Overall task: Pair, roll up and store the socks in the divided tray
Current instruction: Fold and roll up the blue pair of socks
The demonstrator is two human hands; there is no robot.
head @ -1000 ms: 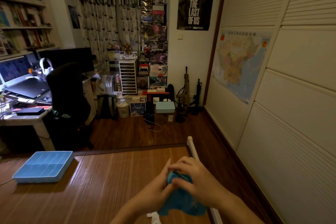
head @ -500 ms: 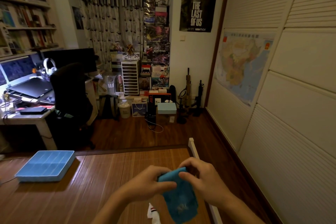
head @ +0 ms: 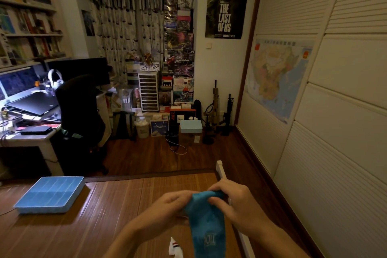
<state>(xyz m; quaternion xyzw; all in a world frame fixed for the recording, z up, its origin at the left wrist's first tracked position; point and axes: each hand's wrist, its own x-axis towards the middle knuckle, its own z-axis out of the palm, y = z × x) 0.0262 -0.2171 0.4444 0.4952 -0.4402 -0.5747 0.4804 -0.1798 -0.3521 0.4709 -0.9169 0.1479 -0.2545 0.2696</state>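
A blue sock [head: 207,224] hangs down in front of me over the wooden mat. My left hand [head: 167,205] pinches its top edge from the left and my right hand [head: 232,199] grips the same edge from the right. The sock's lower part carries a small woven emblem and runs out of the frame's bottom. A white sock [head: 174,247] with dark stripes lies on the mat below my hands. The light blue divided tray [head: 50,194] sits on the mat at the far left, its compartments holding nothing that I can see.
The bamboo mat [head: 104,216] ends at a white rail [head: 222,172] on the right, with dark floor beyond. A black chair [head: 79,115] and a desk [head: 31,134] stand at the back left. Louvred wardrobe doors [head: 335,111] line the right wall.
The sock was bunched between both hands a second ago. It has since unrolled and now hangs at full length, held by its top edge.
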